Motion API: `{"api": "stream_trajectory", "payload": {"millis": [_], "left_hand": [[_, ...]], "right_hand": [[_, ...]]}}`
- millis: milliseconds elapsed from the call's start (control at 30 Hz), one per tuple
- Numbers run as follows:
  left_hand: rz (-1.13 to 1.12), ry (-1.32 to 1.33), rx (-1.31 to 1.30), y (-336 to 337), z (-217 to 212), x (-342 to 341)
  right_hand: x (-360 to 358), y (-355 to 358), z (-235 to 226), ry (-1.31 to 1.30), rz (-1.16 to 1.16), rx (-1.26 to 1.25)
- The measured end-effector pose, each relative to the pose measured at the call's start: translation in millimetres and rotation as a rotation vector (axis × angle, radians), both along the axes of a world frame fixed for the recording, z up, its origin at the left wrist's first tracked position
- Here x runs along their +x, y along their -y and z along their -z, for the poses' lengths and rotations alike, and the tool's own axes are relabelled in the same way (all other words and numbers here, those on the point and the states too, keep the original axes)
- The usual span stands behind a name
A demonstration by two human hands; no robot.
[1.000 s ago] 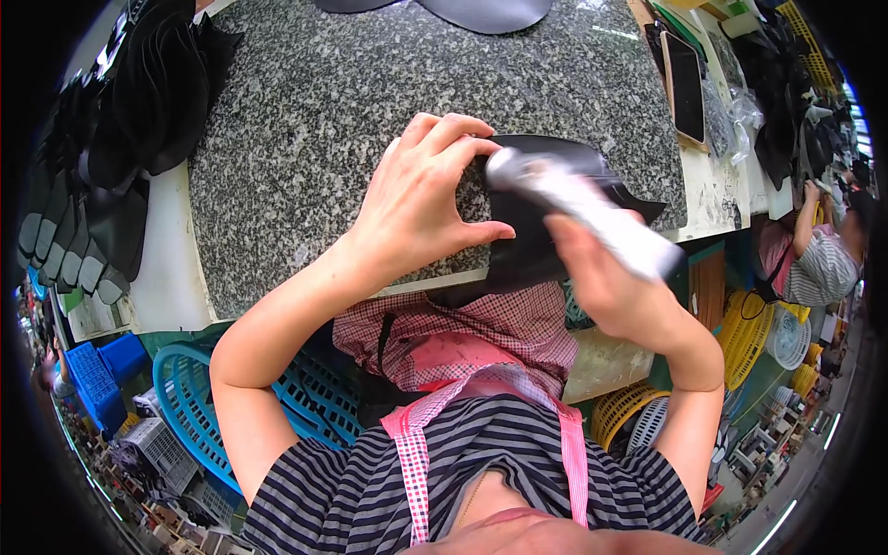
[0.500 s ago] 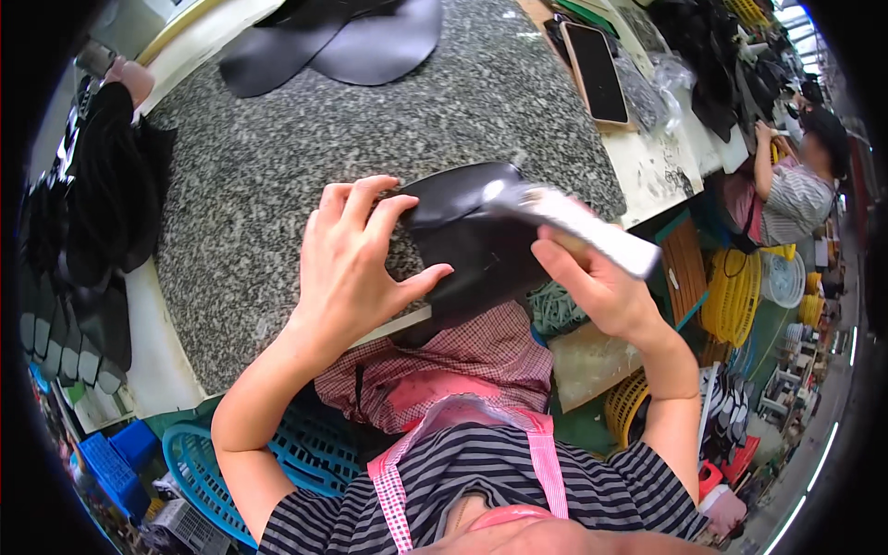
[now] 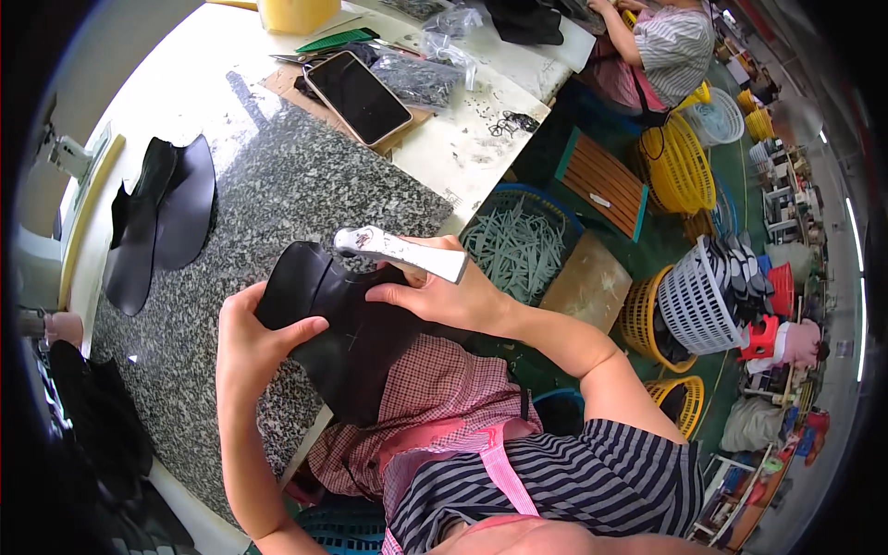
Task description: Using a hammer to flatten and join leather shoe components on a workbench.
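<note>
A black leather piece (image 3: 347, 347), shaped like part of a shoe upper with a seam across it, lies over the front edge of the speckled stone slab (image 3: 277, 176), its lower end hanging toward my lap. My left hand (image 3: 250, 338) grips its left edge, thumb on top and fingers partly hidden beneath. In my right hand (image 3: 444, 294) is a silver-white hammer (image 3: 407, 252), held over the right side of the leather; part of the hammer is hidden by my hand. My right fingers are near or touching the leather; I cannot tell which.
More black leather pieces (image 3: 176, 203) lie at the slab's far left, with a dark stack (image 3: 92, 425) nearer me. A phone (image 3: 361, 99) rests beyond the slab. At right stand a basket of pale strips (image 3: 518, 242), yellow baskets (image 3: 680, 166) and a white basket (image 3: 698, 296). A co-worker (image 3: 671, 51) sits at the far right.
My view has turned to the right. My left hand, spread beside the leather before, now grips its edge. The leather has turned, and the hammer is no longer blurred by motion.
</note>
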State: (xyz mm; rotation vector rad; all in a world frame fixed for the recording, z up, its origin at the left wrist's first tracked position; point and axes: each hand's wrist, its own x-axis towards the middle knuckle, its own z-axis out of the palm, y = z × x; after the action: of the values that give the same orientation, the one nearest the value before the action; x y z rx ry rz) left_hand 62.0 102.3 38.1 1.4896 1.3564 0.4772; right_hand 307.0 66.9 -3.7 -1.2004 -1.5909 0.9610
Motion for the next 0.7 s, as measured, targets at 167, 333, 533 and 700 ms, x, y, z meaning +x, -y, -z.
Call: {"api": "stream_trajectory", "payload": {"millis": [167, 333, 533, 700], "left_hand": [[0.021, 0.076, 0.057, 4.4, -6.6, 8.4], [-0.056, 0.183, -0.121, 5.7, 0.0, 15.3], [-0.342, 0.651, -0.608, 26.7, 18.0, 22.7], [-0.51, 0.808, -0.74, 49.1, 18.5, 15.4]], "right_hand": [[9.0, 2.8, -15.0, 0.009, -0.113, -0.325], [11.4, -1.9, -5.0, -0.128, -0.137, -0.337], [15.6, 8.3, -1.5, -0.171, 0.003, -0.377], [1.5, 14.6, -2.8, -0.128, 0.026, -0.394]]}}
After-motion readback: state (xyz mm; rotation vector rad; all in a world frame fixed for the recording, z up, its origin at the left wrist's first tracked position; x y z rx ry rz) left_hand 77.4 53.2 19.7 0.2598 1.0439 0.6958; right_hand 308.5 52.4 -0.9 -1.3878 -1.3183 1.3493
